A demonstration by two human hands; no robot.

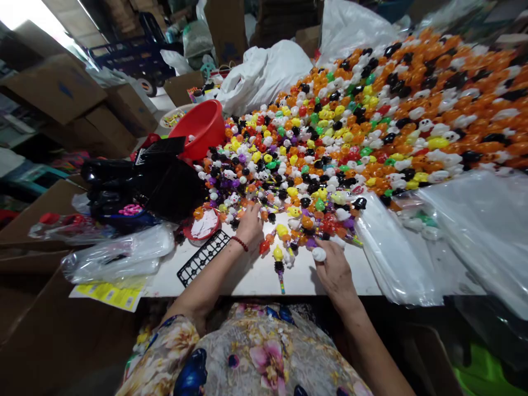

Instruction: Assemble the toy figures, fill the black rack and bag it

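Observation:
My left hand (pixel 249 225), with a dark red bead bracelet on the wrist, reaches into the near edge of a big heap of small plastic figures (pixel 325 137). Its fingers are bunched together, and what they hold is too small to make out. Between thumb and fingers of my right hand (pixel 336 269) sits a small white plastic figure (pixel 319 254). Between my hands lie several figures on striped sticks, among them one with a yellow head (pixel 278 254) pointing at me. The black plastic rack (pixel 203 257) lies beside my left forearm.
A red basin (pixel 202 126) stands behind a black bag (pixel 165 181) on the left. A small red basket with white paper slips (pixel 204 224) is near the rack. Clear plastic bags (pixel 396 253) lie at the right, more (pixel 124 253) at the left. Cardboard boxes (pixel 58 88) stand beyond.

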